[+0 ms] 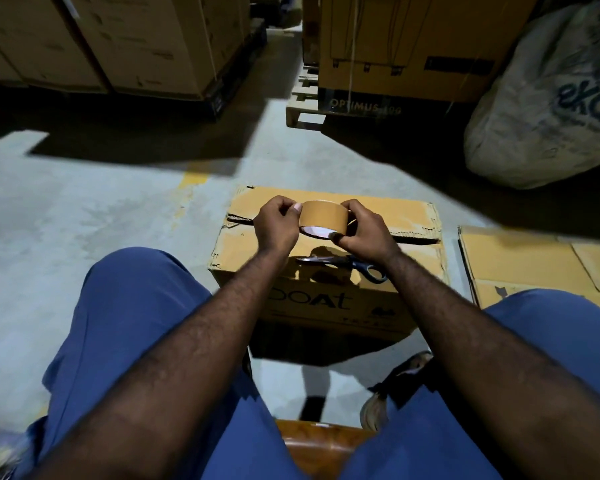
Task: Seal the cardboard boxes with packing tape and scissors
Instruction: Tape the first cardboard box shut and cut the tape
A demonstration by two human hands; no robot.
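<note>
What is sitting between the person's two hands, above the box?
A roll of brown packing tape, held from either side by the left hand and the right hand, over the cardboard box. The head view shows it.

Tape roll [323, 218]: smooth brown film with a slight sheen. Cardboard box [409, 216] before you: matt kraft board, scuffed, with ragged corrugated edges. Scissors [347, 263]: bright metal blades, dark plastic handles. Floor [101, 209]: matt grey concrete, mottled. Your trousers [129, 323]: blue matt cloth. Your stool [319, 441]: glossy varnished wood. Sack [548, 109]: dull white weave.
</note>
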